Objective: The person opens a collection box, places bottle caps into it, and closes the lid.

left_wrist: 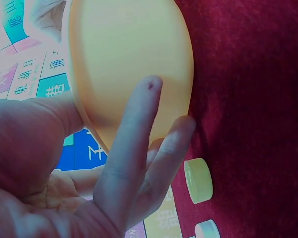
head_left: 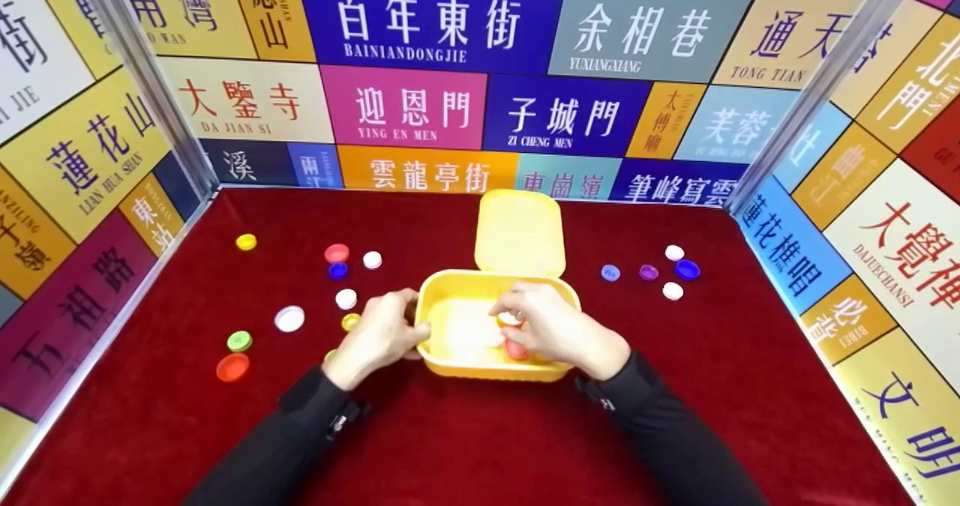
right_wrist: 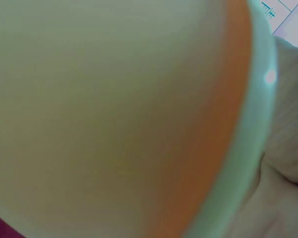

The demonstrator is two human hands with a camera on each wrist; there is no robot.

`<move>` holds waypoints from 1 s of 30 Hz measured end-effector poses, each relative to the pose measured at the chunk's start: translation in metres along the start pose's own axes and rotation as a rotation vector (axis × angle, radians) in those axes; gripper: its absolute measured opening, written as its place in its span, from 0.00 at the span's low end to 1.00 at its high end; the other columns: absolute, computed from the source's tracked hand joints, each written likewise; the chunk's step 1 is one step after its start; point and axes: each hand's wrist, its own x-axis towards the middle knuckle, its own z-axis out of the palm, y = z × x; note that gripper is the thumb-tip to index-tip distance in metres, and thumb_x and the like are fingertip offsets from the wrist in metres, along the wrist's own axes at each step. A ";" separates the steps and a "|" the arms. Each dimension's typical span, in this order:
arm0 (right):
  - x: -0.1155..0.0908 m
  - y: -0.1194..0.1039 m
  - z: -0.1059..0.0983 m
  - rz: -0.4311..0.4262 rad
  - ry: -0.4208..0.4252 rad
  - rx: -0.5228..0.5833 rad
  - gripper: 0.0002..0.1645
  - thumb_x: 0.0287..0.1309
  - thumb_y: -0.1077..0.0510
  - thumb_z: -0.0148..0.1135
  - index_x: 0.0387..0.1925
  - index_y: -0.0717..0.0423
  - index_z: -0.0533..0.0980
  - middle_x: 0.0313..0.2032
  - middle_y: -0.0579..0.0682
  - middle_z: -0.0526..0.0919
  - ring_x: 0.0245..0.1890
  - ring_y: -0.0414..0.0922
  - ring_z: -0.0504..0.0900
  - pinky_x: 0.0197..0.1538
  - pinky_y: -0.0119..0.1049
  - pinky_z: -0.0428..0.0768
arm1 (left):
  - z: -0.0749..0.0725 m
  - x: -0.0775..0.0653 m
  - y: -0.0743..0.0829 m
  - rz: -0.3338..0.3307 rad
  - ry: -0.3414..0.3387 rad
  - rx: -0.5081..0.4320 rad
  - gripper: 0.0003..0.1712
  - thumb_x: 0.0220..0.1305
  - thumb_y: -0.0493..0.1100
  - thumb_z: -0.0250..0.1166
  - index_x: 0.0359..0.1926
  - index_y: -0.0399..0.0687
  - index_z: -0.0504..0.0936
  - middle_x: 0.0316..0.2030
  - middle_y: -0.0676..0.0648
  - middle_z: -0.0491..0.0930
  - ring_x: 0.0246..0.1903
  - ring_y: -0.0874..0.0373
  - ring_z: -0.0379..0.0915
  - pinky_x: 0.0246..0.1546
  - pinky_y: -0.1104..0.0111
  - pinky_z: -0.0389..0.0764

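Note:
A yellow plastic box (head_left: pixel 450 369) stands on the red cloth, its lid (head_left: pixel 520 232) folded open behind it. My left hand (head_left: pixel 381 333) grips the box's left end; in the left wrist view the thumb goes over the rim and the fingers (left_wrist: pixel 134 134) lie along the outer wall. Inside the box at its right side is my right hand (head_left: pixel 551 326), fingers curled around a white bottle cap (head_left: pixel 510 317). Orange shows just under that cap, and a pinkish-red cap (head_left: pixel 515 350) lies below the thumb. The box wall (right_wrist: pixel 114 119) fills most of the right wrist view and hides the fingertips.
Several loose caps lie to the left, among them a yellow cap (head_left: pixel 246 242), a red cap (head_left: pixel 232 367) and a green cap (head_left: pixel 239 341). More lie to the right, including a blue cap (head_left: pixel 687 269) and a purple cap (head_left: pixel 649 272). Printed panels (head_left: pixel 420 109) wall the table.

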 end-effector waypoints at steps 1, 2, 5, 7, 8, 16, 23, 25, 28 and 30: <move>0.000 0.000 -0.001 0.003 0.002 -0.001 0.12 0.67 0.67 0.80 0.51 0.64 0.91 0.44 0.61 0.94 0.44 0.57 0.90 0.54 0.52 0.94 | 0.000 0.000 0.000 0.001 0.000 -0.001 0.23 0.73 0.32 0.74 0.66 0.33 0.86 0.46 0.34 0.91 0.36 0.48 0.97 0.32 0.57 0.98; -0.001 0.000 -0.003 0.008 0.001 -0.004 0.12 0.67 0.67 0.80 0.51 0.63 0.91 0.44 0.61 0.94 0.45 0.57 0.90 0.54 0.52 0.94 | 0.000 0.000 0.000 0.001 0.001 -0.002 0.23 0.73 0.32 0.74 0.66 0.33 0.86 0.47 0.34 0.91 0.36 0.48 0.97 0.32 0.57 0.98; -0.001 0.000 -0.006 0.021 -0.003 -0.008 0.13 0.69 0.65 0.81 0.52 0.62 0.91 0.46 0.60 0.94 0.47 0.57 0.90 0.56 0.52 0.94 | 0.001 0.001 -0.001 -0.001 0.001 -0.007 0.23 0.74 0.32 0.74 0.67 0.32 0.86 0.47 0.34 0.91 0.36 0.48 0.97 0.32 0.57 0.98; -0.002 0.000 -0.008 0.036 0.000 -0.021 0.12 0.71 0.63 0.80 0.53 0.60 0.91 0.47 0.58 0.95 0.47 0.55 0.91 0.56 0.51 0.94 | 0.001 0.001 -0.001 -0.005 0.001 -0.008 0.23 0.74 0.32 0.74 0.67 0.33 0.86 0.47 0.34 0.91 0.35 0.49 0.97 0.32 0.58 0.98; -0.002 0.000 -0.009 0.043 0.003 -0.026 0.12 0.72 0.62 0.80 0.53 0.59 0.92 0.47 0.58 0.95 0.48 0.55 0.91 0.56 0.51 0.94 | 0.001 0.001 -0.001 -0.007 0.001 -0.008 0.23 0.74 0.32 0.74 0.66 0.33 0.86 0.47 0.34 0.91 0.35 0.49 0.97 0.32 0.58 0.98; -0.004 0.003 -0.014 0.060 0.032 0.027 0.10 0.74 0.61 0.78 0.53 0.57 0.92 0.47 0.58 0.94 0.49 0.58 0.92 0.56 0.52 0.94 | 0.002 0.002 -0.001 -0.011 0.000 -0.022 0.22 0.73 0.31 0.74 0.65 0.34 0.87 0.47 0.35 0.91 0.34 0.50 0.97 0.31 0.59 0.98; -0.004 0.005 -0.019 0.065 0.047 0.020 0.11 0.74 0.60 0.79 0.55 0.57 0.91 0.47 0.56 0.93 0.48 0.59 0.93 0.57 0.52 0.96 | 0.001 0.003 -0.001 -0.001 0.008 -0.016 0.23 0.73 0.31 0.74 0.66 0.33 0.87 0.45 0.35 0.91 0.33 0.50 0.97 0.30 0.59 0.98; -0.004 0.005 -0.021 0.065 0.058 0.010 0.12 0.74 0.60 0.79 0.55 0.56 0.92 0.46 0.56 0.93 0.47 0.58 0.93 0.56 0.52 0.96 | 0.002 0.003 -0.001 0.000 0.010 -0.014 0.23 0.73 0.31 0.74 0.66 0.33 0.87 0.46 0.35 0.91 0.33 0.50 0.97 0.30 0.59 0.98; -0.005 0.007 -0.024 0.068 0.072 -0.001 0.13 0.74 0.58 0.80 0.55 0.56 0.92 0.46 0.56 0.93 0.47 0.57 0.93 0.57 0.51 0.96 | 0.002 0.002 -0.001 0.002 0.008 -0.014 0.23 0.73 0.31 0.74 0.66 0.32 0.87 0.46 0.35 0.92 0.33 0.49 0.97 0.30 0.60 0.97; -0.006 0.007 -0.025 0.074 0.079 0.003 0.13 0.73 0.58 0.81 0.56 0.56 0.92 0.47 0.56 0.94 0.48 0.57 0.93 0.57 0.52 0.96 | 0.002 0.002 -0.002 0.002 0.006 -0.014 0.23 0.73 0.31 0.74 0.66 0.32 0.87 0.46 0.34 0.92 0.33 0.49 0.97 0.29 0.60 0.97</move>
